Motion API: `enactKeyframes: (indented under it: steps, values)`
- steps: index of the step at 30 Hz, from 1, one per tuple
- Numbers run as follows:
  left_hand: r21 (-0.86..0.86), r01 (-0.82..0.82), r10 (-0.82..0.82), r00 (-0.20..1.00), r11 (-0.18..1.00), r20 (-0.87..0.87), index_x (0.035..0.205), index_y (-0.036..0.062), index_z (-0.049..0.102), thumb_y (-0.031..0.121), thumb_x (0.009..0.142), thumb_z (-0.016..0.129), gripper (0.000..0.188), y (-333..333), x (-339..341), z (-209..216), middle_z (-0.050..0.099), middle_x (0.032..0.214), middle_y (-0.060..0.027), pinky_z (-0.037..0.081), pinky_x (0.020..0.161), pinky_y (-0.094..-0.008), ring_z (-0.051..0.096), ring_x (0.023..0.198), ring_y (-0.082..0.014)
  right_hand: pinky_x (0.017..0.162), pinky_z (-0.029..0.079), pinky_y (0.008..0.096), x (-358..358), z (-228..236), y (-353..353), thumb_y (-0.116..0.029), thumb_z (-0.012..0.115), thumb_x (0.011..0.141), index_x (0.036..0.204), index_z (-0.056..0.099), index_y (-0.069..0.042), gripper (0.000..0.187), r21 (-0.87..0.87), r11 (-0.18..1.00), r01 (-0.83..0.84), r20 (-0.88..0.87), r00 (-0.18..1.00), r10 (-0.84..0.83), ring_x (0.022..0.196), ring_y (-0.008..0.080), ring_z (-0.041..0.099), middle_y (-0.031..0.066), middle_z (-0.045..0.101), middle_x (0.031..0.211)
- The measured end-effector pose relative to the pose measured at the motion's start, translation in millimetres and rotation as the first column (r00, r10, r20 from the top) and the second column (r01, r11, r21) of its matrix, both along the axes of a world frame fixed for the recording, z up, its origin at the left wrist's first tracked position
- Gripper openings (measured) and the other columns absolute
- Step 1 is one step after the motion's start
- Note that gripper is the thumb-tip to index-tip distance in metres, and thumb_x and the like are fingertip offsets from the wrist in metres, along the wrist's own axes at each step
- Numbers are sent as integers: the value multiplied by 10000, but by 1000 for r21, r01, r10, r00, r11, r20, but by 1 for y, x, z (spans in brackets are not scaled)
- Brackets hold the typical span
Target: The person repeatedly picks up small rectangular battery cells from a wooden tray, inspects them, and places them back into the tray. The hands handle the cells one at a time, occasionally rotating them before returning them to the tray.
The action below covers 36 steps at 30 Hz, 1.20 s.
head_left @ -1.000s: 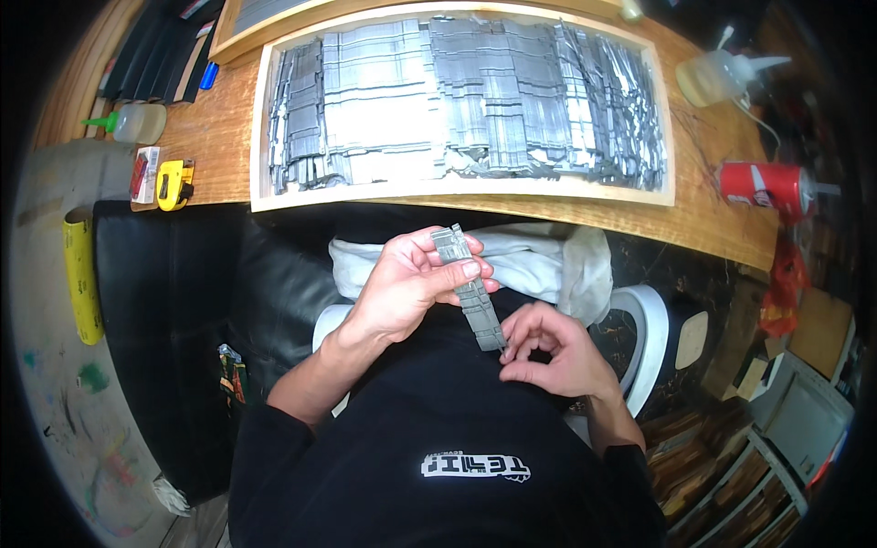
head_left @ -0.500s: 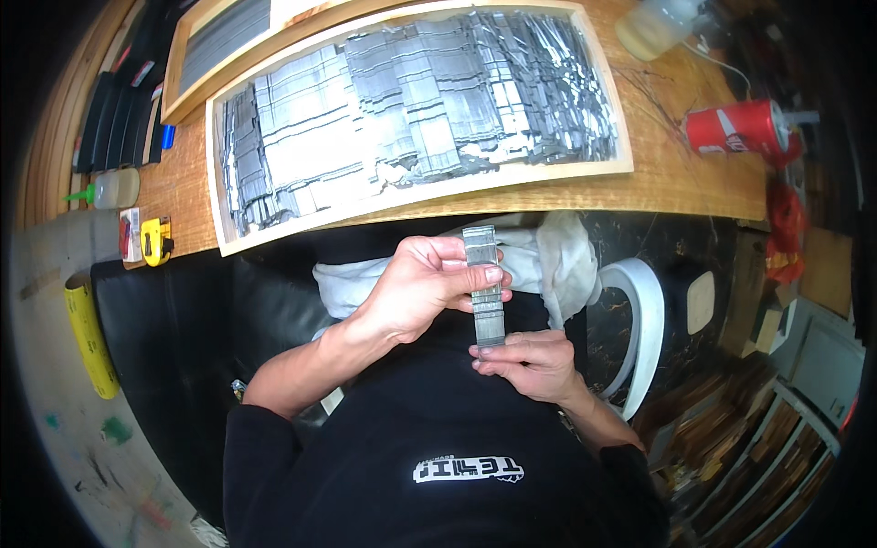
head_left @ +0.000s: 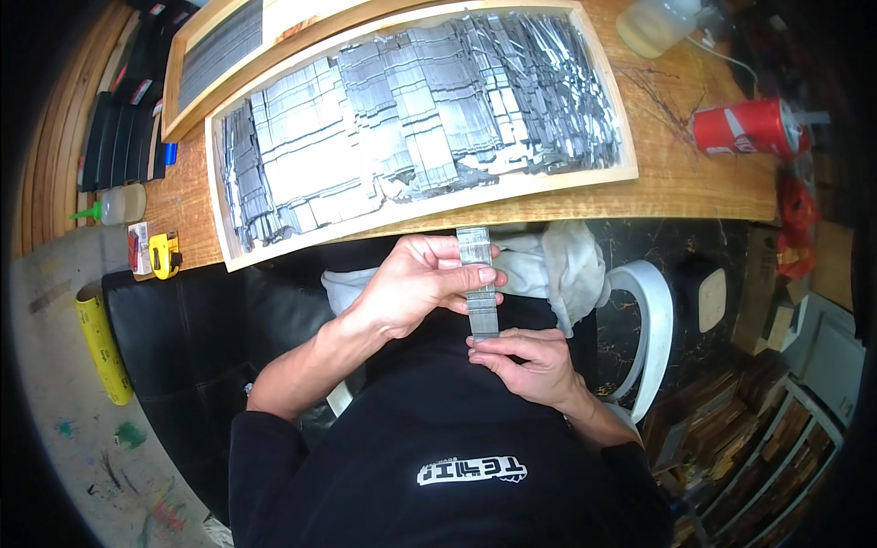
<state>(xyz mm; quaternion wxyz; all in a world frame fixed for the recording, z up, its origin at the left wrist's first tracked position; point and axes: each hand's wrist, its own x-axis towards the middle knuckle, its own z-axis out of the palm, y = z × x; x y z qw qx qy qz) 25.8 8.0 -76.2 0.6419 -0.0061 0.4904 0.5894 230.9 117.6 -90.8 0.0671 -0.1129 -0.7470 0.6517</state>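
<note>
In front of my chest I hold a narrow, flat grey strip (head_left: 483,313) with darker bands across it, standing almost upright. My left hand (head_left: 422,281) grips its middle, with the thumb lying across the front and fingertips showing past the right edge. At the lower end, my right hand (head_left: 533,363) pinches the strip between thumb and fingers. Just beyond my hands, a shallow light-wood tray (head_left: 416,217) holds many thin grey strips. They lie in rows at its left and middle, and in a looser jumble towards the right.
A second wooden tray (head_left: 174,117) stands behind at the left. On the wooden table (head_left: 703,187) are a red can (head_left: 742,128), a bottle of yellowish liquid (head_left: 650,29), a small green-tipped bottle (head_left: 121,205) and a yellow tool (head_left: 165,256). Pale cloth (head_left: 574,274) lies beyond my right hand.
The strip has turned slightly, and its upper end now leans a little to the left. Both hands keep hold of it. The whole view has shifted slightly.
</note>
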Motion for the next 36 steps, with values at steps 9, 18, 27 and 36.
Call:
enactKeyframes:
  steps: [9, 18, 27, 36]
  values:
    - [39, -96, 96, 995, 995, -2, 1146, -3, 715, 51, 954, 761, 205, -6, 8, 4, 779, 1028, -184, 679, 717, -335, 790, 919, -290, 731, 655, 319, 6, -11, 9, 76, 782, 870, 1015, 779, 38, 150, -420, 906, -54, -5, 998, 57, 864, 248, 796, 174, 794, 971]
    - [57, -145, 148, 987, 988, -54, 1127, -30, 703, 76, 990, 719, 174, -13, 17, 4, 777, 1055, -189, 658, 709, -310, 784, 945, -284, 744, 687, 417, 23, -56, 3, 98, 739, 908, 1011, 767, 10, 139, -977, 211, -19, -14, 1000, 25, 933, 356, 784, 251, 760, 1043]
    - [74, -229, 230, 973, 971, 4, 1136, -21, 672, 95, 1021, 666, 164, -10, 27, 7, 763, 1108, -224, 672, 807, -410, 779, 984, -314, 764, 689, 423, 27, -64, 0, 104, 731, 912, 1014, 768, -11, 158, -989, 144, -41, -44, 999, -17, 962, 370, 779, 252, 756, 1073]
    - [103, -228, 234, 971, 968, -43, 1107, -23, 621, 79, 1031, 623, 127, -10, 25, 9, 759, 1082, -233, 673, 802, -416, 780, 974, -313, 779, 689, 415, 26, -58, -2, 102, 729, 917, 1017, 765, -6, 151, -973, 228, -26, -38, 998, -47, 970, 365, 778, 247, 760, 1076]
